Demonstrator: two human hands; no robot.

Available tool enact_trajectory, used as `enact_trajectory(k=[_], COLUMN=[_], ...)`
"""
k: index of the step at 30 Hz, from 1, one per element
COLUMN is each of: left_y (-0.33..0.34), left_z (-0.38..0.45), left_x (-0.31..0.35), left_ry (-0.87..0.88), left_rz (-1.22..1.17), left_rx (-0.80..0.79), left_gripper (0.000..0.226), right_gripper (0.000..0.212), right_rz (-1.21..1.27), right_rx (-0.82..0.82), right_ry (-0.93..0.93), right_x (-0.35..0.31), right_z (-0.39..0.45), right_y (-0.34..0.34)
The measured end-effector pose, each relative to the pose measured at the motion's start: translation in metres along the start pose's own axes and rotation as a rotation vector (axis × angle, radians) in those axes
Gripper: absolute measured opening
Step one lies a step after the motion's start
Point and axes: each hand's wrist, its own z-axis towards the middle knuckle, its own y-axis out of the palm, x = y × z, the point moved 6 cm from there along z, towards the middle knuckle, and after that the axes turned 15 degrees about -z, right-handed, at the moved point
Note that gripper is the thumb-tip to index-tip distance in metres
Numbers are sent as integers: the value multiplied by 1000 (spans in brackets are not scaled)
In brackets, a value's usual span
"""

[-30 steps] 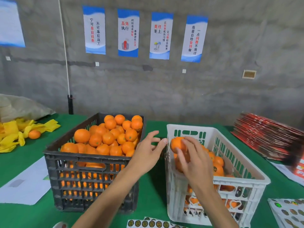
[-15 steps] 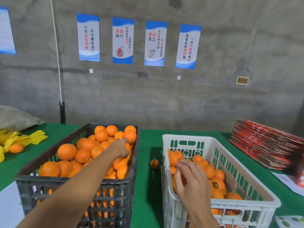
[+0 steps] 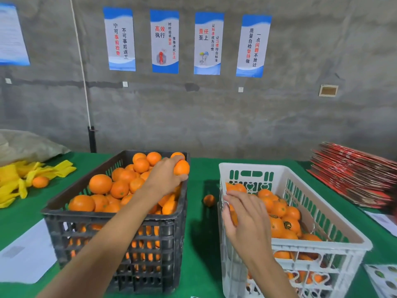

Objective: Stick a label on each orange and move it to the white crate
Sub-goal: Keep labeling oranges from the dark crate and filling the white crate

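Wall posters (image 3: 164, 40), yellow bags perhaps (image 3: 19, 179), red cartons (image 3: 354, 177)

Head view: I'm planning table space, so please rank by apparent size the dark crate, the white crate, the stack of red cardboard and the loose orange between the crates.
1. Dark crate and white crate: look alike, so unranked.
2. Stack of red cardboard: cut off by the frame and farther away, so uncertain.
3. Loose orange: clearly smallest.

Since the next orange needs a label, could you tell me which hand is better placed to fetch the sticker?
The right hand: it hangs over the white crate holding nothing I can see, nearer the label sheet. The left hand grips an orange in the black crate.
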Motion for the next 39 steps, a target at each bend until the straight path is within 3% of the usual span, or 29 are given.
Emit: enact_trajectory(k=[5,10,12,16,20,23,28,34,39], left_y=[-8,17,38,101,161,189,203,206,205], left_z=[-86,-175,-205,-252,-283,-297,-306,-306,-307], left_x=[32,37,33,5,-30,-44,-57,-63,-63], left_ry=[98,92,62,-122,-346,-419,-475,-475,-477], left_rz=[-293,-644,-716,-802,-932,-969,-1023,-1021,-1001], left_rx=[154,206,167,76,54,40,-11,-51,-37], left_gripper=[67,63,63,61,58,54,58,63,70], right_gripper=[19,23,20,20,22,38,52,36,28], right_rz=[61,101,161,238,201,205,288,442,443], right_rx=[-34,-103,-217,-622,-838,-945,-1034,-973,-963], right_ry=[-20,-3,38,140,146,98,88,227,112], right_x=[-31,-42,-37,-20,-7,-4,4,15,13], right_z=[-5,-54,-86,-155,-200,-215,-228,-227,-224], right_y=[-21,-33,-31,-6,14,25,39,46,47])
